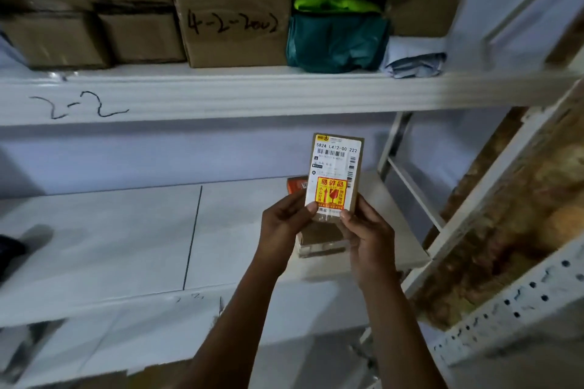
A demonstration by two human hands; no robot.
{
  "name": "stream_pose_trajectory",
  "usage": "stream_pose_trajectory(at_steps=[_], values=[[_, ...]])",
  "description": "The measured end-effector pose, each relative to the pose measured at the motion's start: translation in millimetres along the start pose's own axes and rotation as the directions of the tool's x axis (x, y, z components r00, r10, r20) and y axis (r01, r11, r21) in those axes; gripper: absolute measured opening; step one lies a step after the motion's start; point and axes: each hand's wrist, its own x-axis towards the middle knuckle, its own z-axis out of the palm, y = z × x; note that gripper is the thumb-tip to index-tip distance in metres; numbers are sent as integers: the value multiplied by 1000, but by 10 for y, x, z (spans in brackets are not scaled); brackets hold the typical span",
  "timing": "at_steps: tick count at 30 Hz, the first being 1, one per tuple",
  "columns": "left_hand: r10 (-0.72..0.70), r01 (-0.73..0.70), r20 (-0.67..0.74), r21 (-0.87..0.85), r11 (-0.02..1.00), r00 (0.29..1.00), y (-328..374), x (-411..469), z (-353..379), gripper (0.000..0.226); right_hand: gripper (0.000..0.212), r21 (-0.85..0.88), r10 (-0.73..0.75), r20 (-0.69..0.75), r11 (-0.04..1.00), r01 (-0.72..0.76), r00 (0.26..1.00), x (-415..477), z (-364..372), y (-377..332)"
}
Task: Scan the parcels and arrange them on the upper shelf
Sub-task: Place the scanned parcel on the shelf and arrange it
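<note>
a small brown cardboard parcel with a white shipping label and a yellow-and-red sticker (335, 172) is held upright in the air, label facing out, in the gap between two shelves. its top edge sits well below the front lip of the white metal upper shelf (252, 95). the left hand (284, 223) pinches its lower left edge, thumb pressed on the label and fingers curled behind. the right hand (368, 238) clamps the lower right edge the same way.

on the upper shelf the goods stand side by side. a tall brown carton with black handwriting (234, 12) touches a dark green plastic bag parcel (336, 43), with pale grey bags (414, 60) at the right, just beside the slanted white upright (505, 25). only a thin strip of board shows in front of them.

the white lower shelf (110, 230) shows its widest bare stretch left of the hands. behind the held parcel an orange packet (295, 185) peeks out.
</note>
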Motion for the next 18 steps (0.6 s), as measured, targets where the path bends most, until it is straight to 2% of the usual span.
stream_pose_trajectory(at_steps=[7,10,13,18], values=[[130,-123,-214,46,991,968,237,-474,-10,34,42,-12,30,207,1000,-28,978,-113,250,-136],[196,-190,-345,52,980,918,402,-767,-142,36,43,-27,35,344,999,-28,938,-251,492,-135],[236,-220,-415,87,972,879,532,-1074,-293,36,38,-51,49,461,998,-29,886,-469,702,-106],[274,-246,-515,124,961,812,734,-1540,-560,31,37,-64,79,553,997,-52,829,-886,1023,-37]])
